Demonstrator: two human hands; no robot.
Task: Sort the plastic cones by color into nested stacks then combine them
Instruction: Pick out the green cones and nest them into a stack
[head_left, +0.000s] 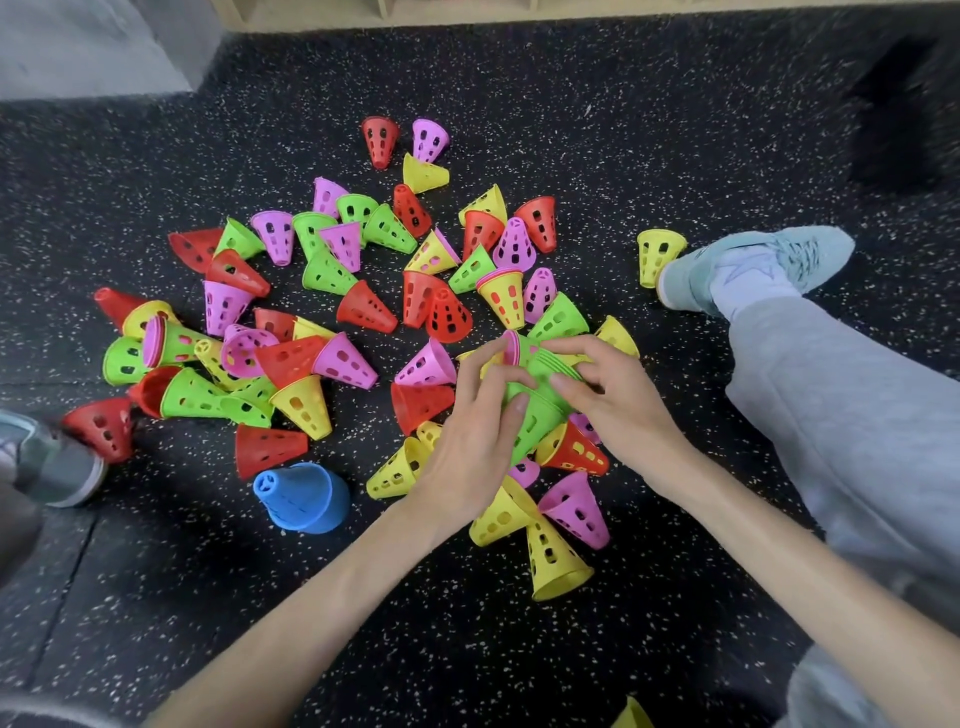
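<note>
left hand (470, 415) gripping green cone stack (535, 400) | right hand (602, 387) pinching its rims | stack's long axis lying between both sets of fingers, hands equally near

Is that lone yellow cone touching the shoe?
Touching. The head view shows the yellow cone lying against the toe of the pale shoe, no floor visible between.

The heap of cones (363, 312) lies spread on the floor (649, 130) before me, between my two feet, with my right shoe (753, 267) off to the right and my left shoe (57, 462) at the left edge. My left hand (475, 431) and right hand (608, 395) meet over the near right part of the heap, on a nested stack (535, 400) lying between them. One stack (301, 496) stands apart at the near left of the heap, and a lone cone (657, 254) lies just beside my right shoe.
</note>
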